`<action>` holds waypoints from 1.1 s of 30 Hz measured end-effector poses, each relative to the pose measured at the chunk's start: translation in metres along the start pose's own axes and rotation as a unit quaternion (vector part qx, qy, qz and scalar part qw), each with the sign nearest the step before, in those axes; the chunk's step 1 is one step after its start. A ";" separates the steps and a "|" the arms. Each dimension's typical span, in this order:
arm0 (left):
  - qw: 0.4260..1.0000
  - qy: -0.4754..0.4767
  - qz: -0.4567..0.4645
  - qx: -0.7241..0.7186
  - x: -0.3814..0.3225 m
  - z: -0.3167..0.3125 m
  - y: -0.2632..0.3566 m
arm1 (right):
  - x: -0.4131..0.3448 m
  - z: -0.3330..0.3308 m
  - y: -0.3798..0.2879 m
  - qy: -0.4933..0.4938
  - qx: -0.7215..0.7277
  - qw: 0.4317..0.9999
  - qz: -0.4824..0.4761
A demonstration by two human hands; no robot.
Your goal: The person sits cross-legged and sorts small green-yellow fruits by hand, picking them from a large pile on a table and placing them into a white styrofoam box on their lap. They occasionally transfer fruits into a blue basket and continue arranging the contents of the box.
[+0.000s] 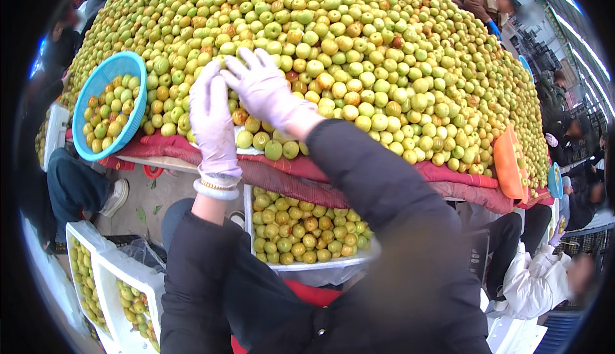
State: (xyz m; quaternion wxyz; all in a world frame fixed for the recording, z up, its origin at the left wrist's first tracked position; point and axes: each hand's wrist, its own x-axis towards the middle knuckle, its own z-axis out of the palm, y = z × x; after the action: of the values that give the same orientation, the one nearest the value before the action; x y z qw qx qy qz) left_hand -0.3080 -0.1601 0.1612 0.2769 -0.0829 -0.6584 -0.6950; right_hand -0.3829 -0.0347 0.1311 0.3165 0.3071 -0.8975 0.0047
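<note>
A large heap of green-yellow jujube fruits (384,80), some with reddish-brown patches, covers the table before me. My left hand (214,118), in a pale lilac glove with bracelets at the wrist, lies at the heap's near edge, fingers pointing away. Close beside it my right hand (264,87), gloved alike, reaches over the fruits with its fingers apart. Whether either palm covers a fruit is hidden. A white foam box of fruits (312,263) stands below the table edge, in front of my body.
A blue plastic basket (81,109) with fruits sits at the left, an orange basket (507,166) at the right. Red cloth (293,167) lines the table edge. More foam boxes (103,262) stand lower left. Several people are around the table, one in a brown jacket (478,5).
</note>
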 end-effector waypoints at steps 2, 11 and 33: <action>1.000 0.013 -0.003 -0.010 0.003 -0.004 0.002 | 0.019 0.017 -0.002 -0.088 -0.053 0.994 0.049; 1.000 -0.005 -0.011 -0.026 0.003 -0.006 0.002 | 0.017 0.020 0.077 -0.097 -0.088 0.979 0.157; 0.997 -0.067 -0.019 -0.021 -0.006 -0.014 0.004 | -0.212 -0.117 0.187 -0.063 -0.134 0.971 0.189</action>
State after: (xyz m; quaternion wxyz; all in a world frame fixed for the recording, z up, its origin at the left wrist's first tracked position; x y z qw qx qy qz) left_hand -0.2979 -0.1720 0.1601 0.2169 -0.1230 -0.6619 -0.7069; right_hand -0.2910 0.2571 0.1385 0.2908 0.0865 -0.9499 -0.0755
